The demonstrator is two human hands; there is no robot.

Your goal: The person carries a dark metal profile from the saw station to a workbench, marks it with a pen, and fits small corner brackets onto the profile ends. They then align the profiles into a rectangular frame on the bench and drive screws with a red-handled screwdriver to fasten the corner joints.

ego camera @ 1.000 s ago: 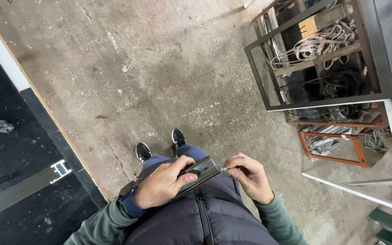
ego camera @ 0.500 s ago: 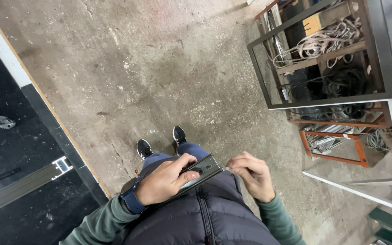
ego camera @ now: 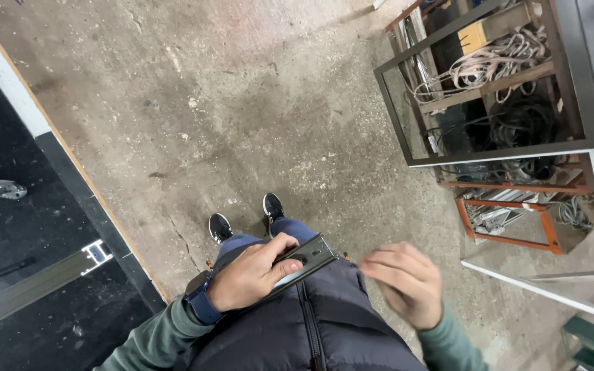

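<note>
Black workbench surface (ego camera: 15,275) occupied the left edge, beside cracked concrete floor (ego camera: 242,103). Left hand (ego camera: 252,275), fingers wrapped around a dark flat phone-like device (ego camera: 309,257), pressed it against the padded vest (ego camera: 311,330). Right hand (ego camera: 403,282), blurred, hung just beside it, fingers apparently loosely curled and empty. Metal-framed shelving (ego camera: 496,148) with coiled cables (ego camera: 489,62) stood at right.

The phone (ego camera: 302,261) is a dark, flat, glossy rectangle. It lies tilted against the front of a dark padded vest, its upper end pointing up and to the right. The left hand (ego camera: 252,278) covers its lower part; the fingers wrap over its edge
</note>
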